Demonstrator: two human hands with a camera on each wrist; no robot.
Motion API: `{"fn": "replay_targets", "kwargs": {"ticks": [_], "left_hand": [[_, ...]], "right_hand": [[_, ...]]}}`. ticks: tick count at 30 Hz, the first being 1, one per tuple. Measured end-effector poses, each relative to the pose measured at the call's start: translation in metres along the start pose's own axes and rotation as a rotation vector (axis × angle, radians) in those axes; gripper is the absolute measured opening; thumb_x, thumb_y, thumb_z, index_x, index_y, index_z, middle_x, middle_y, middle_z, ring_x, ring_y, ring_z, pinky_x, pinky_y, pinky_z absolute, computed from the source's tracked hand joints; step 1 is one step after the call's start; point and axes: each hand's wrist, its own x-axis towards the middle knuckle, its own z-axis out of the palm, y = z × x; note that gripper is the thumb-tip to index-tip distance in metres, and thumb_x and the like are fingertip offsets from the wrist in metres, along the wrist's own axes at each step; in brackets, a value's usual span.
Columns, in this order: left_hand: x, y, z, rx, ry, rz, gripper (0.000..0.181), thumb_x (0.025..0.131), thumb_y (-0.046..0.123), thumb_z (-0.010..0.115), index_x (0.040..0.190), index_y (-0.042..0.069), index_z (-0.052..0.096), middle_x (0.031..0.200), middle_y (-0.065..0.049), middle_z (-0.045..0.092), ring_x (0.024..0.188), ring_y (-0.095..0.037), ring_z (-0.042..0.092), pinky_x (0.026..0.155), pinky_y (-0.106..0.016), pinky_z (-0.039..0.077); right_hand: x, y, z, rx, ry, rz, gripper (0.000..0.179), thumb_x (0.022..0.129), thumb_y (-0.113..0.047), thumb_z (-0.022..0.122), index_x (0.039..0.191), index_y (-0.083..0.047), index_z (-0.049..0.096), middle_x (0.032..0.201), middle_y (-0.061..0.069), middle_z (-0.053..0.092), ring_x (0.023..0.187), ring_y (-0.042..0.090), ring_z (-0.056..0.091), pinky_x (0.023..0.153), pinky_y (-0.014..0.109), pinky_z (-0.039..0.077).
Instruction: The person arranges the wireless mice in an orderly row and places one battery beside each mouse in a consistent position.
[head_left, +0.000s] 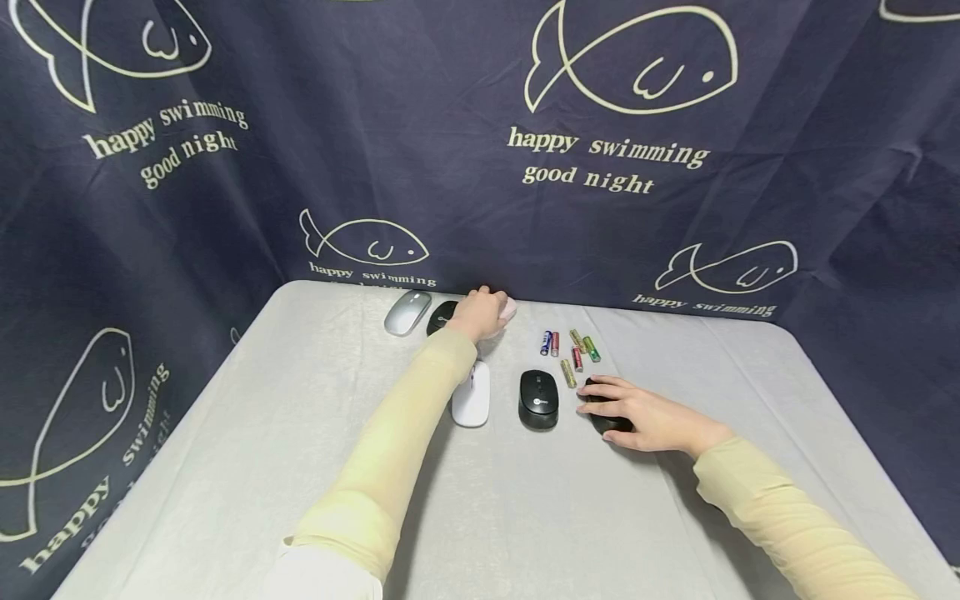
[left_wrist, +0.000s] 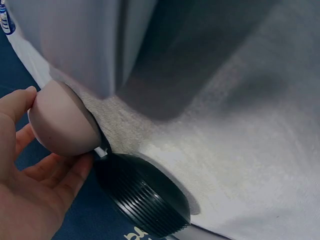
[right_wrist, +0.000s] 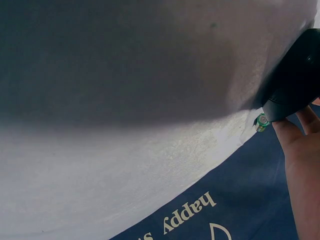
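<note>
My left hand (head_left: 480,315) is at the table's back edge, gripping a pale pink computer mouse (left_wrist: 65,120) between thumb and fingers. Close beside that mouse lies a black mouse with a ribbed side (left_wrist: 145,195), partly covered by the hand in the head view. Over on the right, my right hand (head_left: 656,418) holds another black mouse (right_wrist: 295,75) with its fingers around the sides. The hand hides much of this mouse from above. A third black mouse (head_left: 538,396) stands just left of the right hand.
Several small batteries (head_left: 577,358) in blue, red, gold and green lie behind the right-hand mice. A white mouse (head_left: 471,402) sits partly under the left forearm, and a silver mouse (head_left: 407,313) at the back left. A dark blue curtain (head_left: 480,167) borders the grey-white table (head_left: 570,517).
</note>
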Motion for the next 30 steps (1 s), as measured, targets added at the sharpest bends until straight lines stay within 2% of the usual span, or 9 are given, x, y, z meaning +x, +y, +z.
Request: {"fn": "replay_targets", "kwargs": {"ticks": [14,21,26,30], "left_hand": [[0.0085,-0.0015,0.0033,-0.029,0.001,-0.008,0.045,0.088,0.034,0.064,0.129,0.018,0.055,0.124,-0.011,0.055,0.113,-0.031,0.053,0.096,-0.042,0.046],[0.0056,-0.0008,0.0002,-0.073,0.019,-0.017,0.044,0.087,0.031,0.065,0.128,0.017,0.057,0.124,-0.011,0.055,0.112,-0.032,0.053,0.096,-0.042,0.045],[0.0055,0.0009,0.0006,-0.055,0.016,-0.024,0.044,0.087,0.03,0.066,0.128,0.019,0.057,0.125,-0.007,0.052,0.109,-0.032,0.054,0.093,-0.043,0.047],[0.0049,0.0019,0.0011,-0.034,0.01,-0.023,0.045,0.086,0.03,0.066,0.129,0.021,0.057,0.125,-0.005,0.052,0.107,-0.032,0.054,0.092,-0.042,0.047]], "right_hand": [[-0.0012,0.0002,-0.0007,-0.006,-0.014,0.016,0.047,0.076,-0.015,0.072,0.122,-0.011,0.064,0.133,0.012,0.055,0.125,0.041,0.042,0.11,0.031,0.024],[-0.0004,0.0012,-0.0008,0.001,-0.008,0.007,0.047,0.076,-0.015,0.073,0.122,-0.011,0.064,0.132,0.012,0.055,0.125,0.041,0.043,0.112,0.024,0.018],[-0.0015,0.0032,0.001,0.011,-0.005,0.006,0.046,0.077,-0.016,0.071,0.122,-0.012,0.063,0.133,0.012,0.054,0.125,0.041,0.043,0.113,0.022,0.015],[-0.002,0.0043,0.0021,0.023,0.0,0.012,0.042,0.08,-0.015,0.069,0.122,-0.012,0.064,0.132,0.012,0.055,0.125,0.041,0.043,0.113,0.023,0.018]]}}
